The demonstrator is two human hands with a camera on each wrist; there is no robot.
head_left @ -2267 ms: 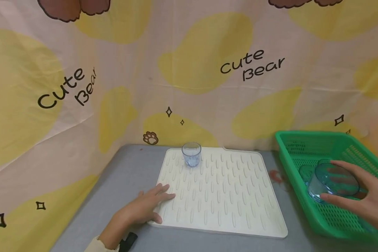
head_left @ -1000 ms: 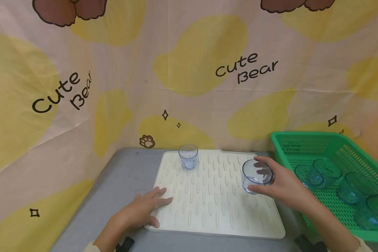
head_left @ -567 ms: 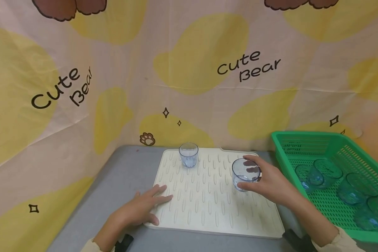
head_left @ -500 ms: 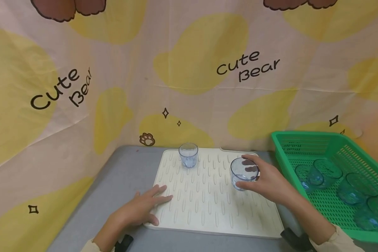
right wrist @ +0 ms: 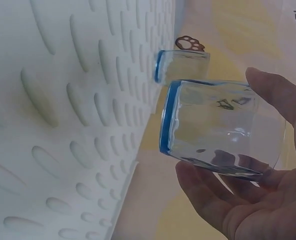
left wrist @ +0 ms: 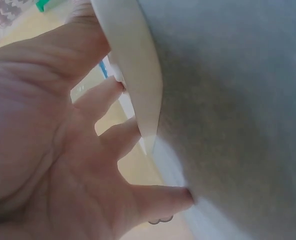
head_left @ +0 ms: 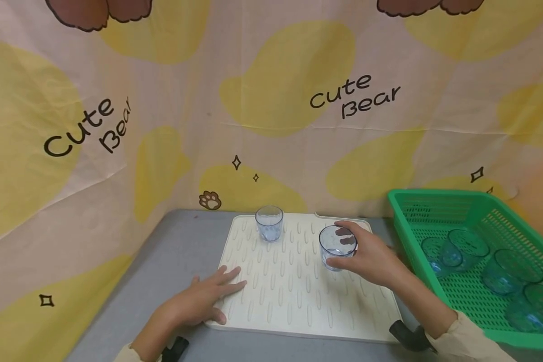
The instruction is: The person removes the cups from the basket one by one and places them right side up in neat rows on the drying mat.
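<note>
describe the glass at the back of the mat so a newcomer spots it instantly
Start with the white ridged mat lying on the grey table. Near its far edge, left of centre, stands a clear, bluish glass. It is untouched, unlike the held glass in the right hand, and outside the green basket that holds the other glasses.

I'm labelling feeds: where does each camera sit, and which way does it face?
Head: worn on the head, facing forward and down over the mat and basket; left hand, right hand and sleeves show.
Left wrist: on that wrist, facing the mat's edge; palm and fingers show.
Right wrist: on that wrist, facing the held glass; thumb and fingers show.
Head and right wrist share the held glass, standing glass and mat.
</note>
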